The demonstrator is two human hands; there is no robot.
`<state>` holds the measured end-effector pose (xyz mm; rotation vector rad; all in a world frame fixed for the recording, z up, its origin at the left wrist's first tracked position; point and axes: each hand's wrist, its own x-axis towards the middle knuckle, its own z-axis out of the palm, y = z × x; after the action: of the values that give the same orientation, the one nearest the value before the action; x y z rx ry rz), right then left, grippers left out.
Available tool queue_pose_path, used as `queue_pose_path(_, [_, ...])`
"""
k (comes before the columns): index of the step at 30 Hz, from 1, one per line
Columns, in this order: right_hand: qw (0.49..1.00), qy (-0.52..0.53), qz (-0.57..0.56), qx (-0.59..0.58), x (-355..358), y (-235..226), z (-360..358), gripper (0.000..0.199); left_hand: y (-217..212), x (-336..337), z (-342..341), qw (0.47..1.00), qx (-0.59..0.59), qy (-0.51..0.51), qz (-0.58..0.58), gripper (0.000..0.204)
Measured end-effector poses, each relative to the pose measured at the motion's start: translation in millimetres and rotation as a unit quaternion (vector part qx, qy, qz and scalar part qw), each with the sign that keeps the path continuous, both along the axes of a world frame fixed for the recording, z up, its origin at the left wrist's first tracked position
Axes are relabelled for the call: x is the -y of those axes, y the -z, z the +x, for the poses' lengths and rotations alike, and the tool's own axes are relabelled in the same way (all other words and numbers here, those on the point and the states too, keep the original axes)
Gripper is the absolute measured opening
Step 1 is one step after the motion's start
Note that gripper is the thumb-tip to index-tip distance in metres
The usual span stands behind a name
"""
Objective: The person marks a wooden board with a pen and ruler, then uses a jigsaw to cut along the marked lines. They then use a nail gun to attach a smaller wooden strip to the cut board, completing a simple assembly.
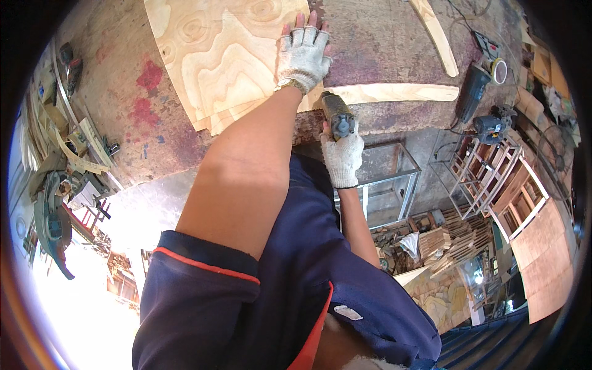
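My left hand [304, 55], in a white fingerless glove, lies flat with fingers stretched out on the right edge of a light plywood sheet [216, 55]. At the near edge of the table, my right hand [343, 157], also gloved, is wrapped round a dark grey hand-held power tool [338, 114]. Its front end reaches toward the plywood's near right corner; whether it touches the wood I cannot tell. Just right of the tool, a slightly curved pale wooden strip [394, 93] lies along the table edge.
The worktable [129, 86] is worn and stained red. Another curved strip [435, 37] lies farther back. At the right edge are a blue-black angle sander [475, 92] and another power tool [491, 126]. Metal frames [394, 179] stand below the table; a green saw [54, 222] is at far left.
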<state>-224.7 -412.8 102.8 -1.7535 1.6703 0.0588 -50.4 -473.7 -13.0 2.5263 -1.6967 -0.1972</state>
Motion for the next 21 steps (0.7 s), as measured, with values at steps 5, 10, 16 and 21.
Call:
queue_pose_path(5, [1.0, -0.009, 0.0, 0.0, 2.3, -3.4, 2.4, 0.058, 0.4, 0.2, 0.6, 1.0, -0.025, -0.004, -0.001, 0.059])
queue_pose_path(10, [1.0, -0.019, 0.017, -0.01, 3.9, -5.4, 1.6, 0.062, 2.4, -0.4, 0.2, 1.0, -0.023, -0.003, -0.007, 0.059])
queue_pose_path(16, [0.999, -0.013, 0.034, -0.016, -1.4, -5.3, -2.7, 0.069, 2.7, 0.6, 1.0, 1.0, -0.025, -0.004, -0.015, 0.059])
queue_pose_path(21, [0.998, 0.01, 0.057, -0.029, -2.4, -5.8, -1.3, 0.069, 0.0, -0.2, 1.5, 1.0, -0.006, -0.001, -0.002, 0.06])
